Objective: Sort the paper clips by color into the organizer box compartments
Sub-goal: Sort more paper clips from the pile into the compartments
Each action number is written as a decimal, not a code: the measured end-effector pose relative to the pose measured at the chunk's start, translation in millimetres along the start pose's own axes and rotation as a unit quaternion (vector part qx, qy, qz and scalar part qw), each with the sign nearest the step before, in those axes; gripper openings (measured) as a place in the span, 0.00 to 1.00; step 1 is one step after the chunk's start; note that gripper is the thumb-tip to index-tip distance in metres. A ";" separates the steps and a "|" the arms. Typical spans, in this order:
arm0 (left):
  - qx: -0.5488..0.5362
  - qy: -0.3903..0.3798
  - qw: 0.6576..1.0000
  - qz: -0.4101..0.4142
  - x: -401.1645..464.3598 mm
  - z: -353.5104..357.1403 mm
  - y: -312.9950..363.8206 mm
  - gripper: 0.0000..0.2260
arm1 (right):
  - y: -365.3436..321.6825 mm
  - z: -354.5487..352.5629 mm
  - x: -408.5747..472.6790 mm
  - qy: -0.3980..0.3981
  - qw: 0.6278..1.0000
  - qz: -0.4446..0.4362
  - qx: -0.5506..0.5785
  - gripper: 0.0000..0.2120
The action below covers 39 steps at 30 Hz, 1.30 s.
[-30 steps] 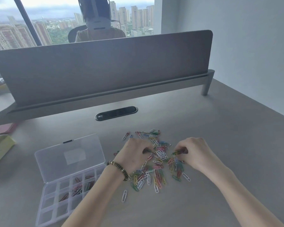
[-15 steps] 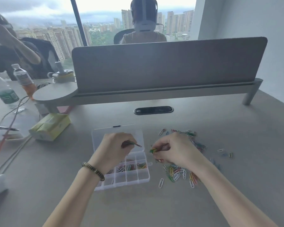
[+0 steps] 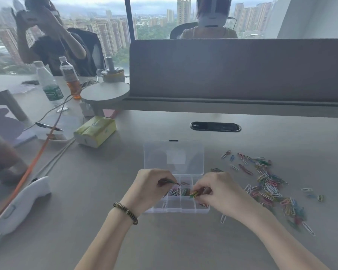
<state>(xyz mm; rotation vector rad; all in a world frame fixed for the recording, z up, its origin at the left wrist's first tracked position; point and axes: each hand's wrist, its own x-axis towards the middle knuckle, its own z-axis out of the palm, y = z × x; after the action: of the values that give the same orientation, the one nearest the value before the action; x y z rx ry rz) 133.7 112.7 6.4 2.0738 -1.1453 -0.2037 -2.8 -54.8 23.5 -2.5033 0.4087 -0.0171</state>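
Left hand [image 3: 150,189]: pinches a dark clip over the organizer box [image 3: 183,209].
Right hand [image 3: 217,190]: pinches green clips above the middle compartments.
Done: a few compartments hold clips.
Left: loose pile [image 3: 271,190] right of both grips, mostly unsorted.

Clear glossy plastic organizer box [image 3: 174,154] on a matt, smooth desk [image 3: 164,240].

Soft window daylight, blurred, warped edges
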 end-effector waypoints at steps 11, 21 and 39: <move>-0.005 0.018 0.998 0.052 -0.3 14.8 -3.5 0.05 | 6.6 3.4 -5.4 0.014 0.999 -0.019 -0.040 0.06; -0.006 0.029 0.997 0.071 4.1 22.0 -1.5 0.05 | 14.6 4.1 0.6 0.073 0.997 0.005 -0.021 0.05; 0.126 0.009 0.984 0.129 0.4 34.1 1.8 0.05 | 23.4 13.5 7.4 0.088 0.992 -0.067 -0.058 0.08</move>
<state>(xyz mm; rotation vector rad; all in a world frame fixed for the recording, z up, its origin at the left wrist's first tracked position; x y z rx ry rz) 117.0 93.7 -16.5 2.1101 -1.4766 0.0903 -1.1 -67.5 -1.4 -2.6509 0.3205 -0.2759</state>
